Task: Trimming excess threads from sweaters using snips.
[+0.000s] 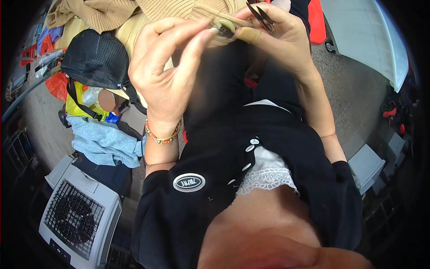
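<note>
My left hand (163, 67) is closed, thumb and forefinger pinching a round button-like piece (225, 28) with a pale, shiny rim and a dark middle. That piece sits at the edge of a beige ribbed knit garment (192, 11). Opposite it, my right hand (280, 42) grips the same knit edge, its thumb wrapped in tan tape. Small black scissors (261, 17) are tucked in the right hand's fingers, blades upward. Their handles are hidden by the hand. The garment spreads away across a pale yellow surface (134, 24).
At left, a black mesh cap (96, 58) lies on the table's edge, near a yellow bag (83, 101) and a light blue cloth (103, 139). A grey fan unit (78, 215) stands lower left. A white panel (367, 36) and a red stool-like piece (316, 22) are at right.
</note>
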Available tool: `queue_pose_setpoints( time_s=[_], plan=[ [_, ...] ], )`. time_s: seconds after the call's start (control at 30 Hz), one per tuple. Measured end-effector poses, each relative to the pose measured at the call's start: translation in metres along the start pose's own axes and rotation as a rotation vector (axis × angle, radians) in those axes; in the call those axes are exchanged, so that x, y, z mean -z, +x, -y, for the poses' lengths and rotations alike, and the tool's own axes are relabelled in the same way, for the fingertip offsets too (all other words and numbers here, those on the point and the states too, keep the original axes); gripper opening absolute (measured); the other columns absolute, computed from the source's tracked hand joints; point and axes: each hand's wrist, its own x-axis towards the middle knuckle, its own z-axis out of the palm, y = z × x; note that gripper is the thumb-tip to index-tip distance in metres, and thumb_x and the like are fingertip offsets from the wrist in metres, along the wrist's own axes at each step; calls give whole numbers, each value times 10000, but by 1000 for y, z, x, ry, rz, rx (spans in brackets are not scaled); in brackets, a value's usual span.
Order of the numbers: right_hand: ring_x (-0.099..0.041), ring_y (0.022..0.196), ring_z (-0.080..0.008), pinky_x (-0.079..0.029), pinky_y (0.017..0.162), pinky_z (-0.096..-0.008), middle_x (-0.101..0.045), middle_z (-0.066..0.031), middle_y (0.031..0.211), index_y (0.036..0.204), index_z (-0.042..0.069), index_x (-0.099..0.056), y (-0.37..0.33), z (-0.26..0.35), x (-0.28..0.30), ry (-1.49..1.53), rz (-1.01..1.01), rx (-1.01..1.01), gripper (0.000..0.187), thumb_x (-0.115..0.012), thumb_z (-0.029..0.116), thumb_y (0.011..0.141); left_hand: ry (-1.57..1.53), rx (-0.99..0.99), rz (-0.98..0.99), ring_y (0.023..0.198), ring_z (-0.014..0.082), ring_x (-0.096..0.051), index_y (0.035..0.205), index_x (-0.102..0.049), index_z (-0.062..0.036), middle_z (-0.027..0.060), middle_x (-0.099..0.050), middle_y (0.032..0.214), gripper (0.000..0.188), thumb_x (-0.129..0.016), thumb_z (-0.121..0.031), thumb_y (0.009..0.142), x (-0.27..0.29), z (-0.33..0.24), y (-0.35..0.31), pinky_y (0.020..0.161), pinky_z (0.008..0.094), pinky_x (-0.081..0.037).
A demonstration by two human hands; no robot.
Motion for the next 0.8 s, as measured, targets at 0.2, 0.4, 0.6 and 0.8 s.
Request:
queue_pose_setpoints(
  time_s=[0.2, 0.4, 0.6, 0.8],
  plan=[
    [-371, 635, -13, -299, 570, -174, -458, 72, 759, 1211, -23, -567, -7, 13, -5, -104, -86, 147, 399, -728, -26, 846, 61, -41, -35, 771, 162, -651, 899, -741, -22, 82, -682, 852, 172, -785, 29, 741, 1, 2, -4, 682, 252, -517],
    [-485, 704, -74, -368, 631, -217, -564, -23, 838, 1126, -30, -615, -17, 43, -1, -522, -186, 468, 388, -792, 57, 792, 87, -113, -50, 744, 162, -654, 888, -736, -28, 70, -677, 847, 162, -784, 25, 743, 0, 6, -1, 659, 251, -521],
    [-563, 699, -167, -460, 598, -274, -615, -59, 839, 1140, -1, -682, -16, 27, -3, -809, -169, 729, 477, -808, 19, 680, 148, -215, -79, 704, 157, -658, 892, -739, -40, 66, -672, 837, 175, -797, 9, 734, 0, 1, 1, 611, 255, -524],
    [-554, 666, -146, -447, 557, -263, -603, -58, 818, 1088, 47, -729, -11, 28, -8, -895, -238, 708, 461, -827, 24, 638, 229, -300, -88, 693, 174, -662, 910, -759, -69, 53, -665, 825, 236, -807, 1, 689, 2, 3, -1, 608, 267, -524]
  ],
)
